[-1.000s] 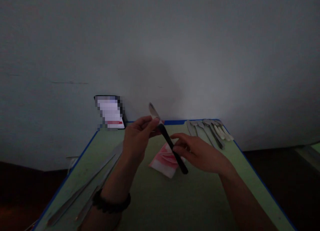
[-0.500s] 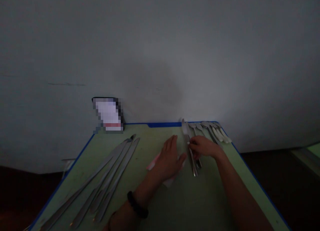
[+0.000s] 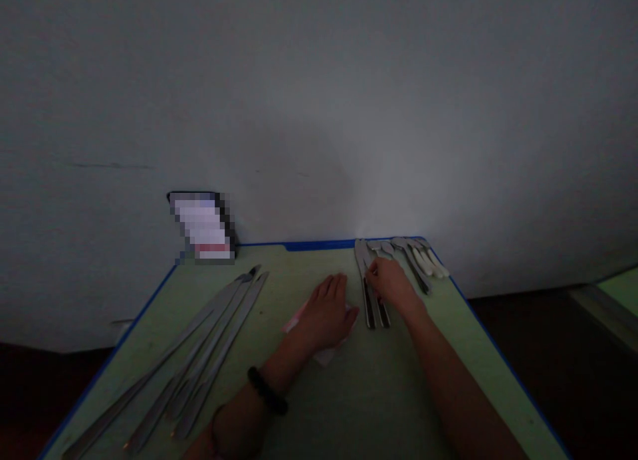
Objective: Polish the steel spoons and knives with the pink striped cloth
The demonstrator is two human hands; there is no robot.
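Observation:
My left hand point(image 3: 325, 314) lies flat with its fingers stretched out, pressing on a pink and white cloth or tissue point(image 3: 326, 355) on the table. Nothing is gripped in it. To the right, my right hand point(image 3: 393, 284) has its fingers curled down over a table knife point(image 3: 383, 314) and covers its middle. A second table knife point(image 3: 366, 300) lies just left of it, roughly parallel. Beyond that hand are spoons point(image 3: 386, 247) and a group of cutlery with white handles point(image 3: 429, 264), partly overlapping.
Several long metal knives or similar cutlery point(image 3: 219, 353) lie slanted at the left of the green table point(image 3: 309, 420). A pixelated phone-like screen point(image 3: 202, 224) leans against the wall point(image 3: 319, 114) at the back left. Blue edging point(image 3: 319, 245) borders the tabletop.
My right hand has laid the knife down beside the other one; both now lie side by side. The view has shifted slightly. My left hand stays on the cloth.

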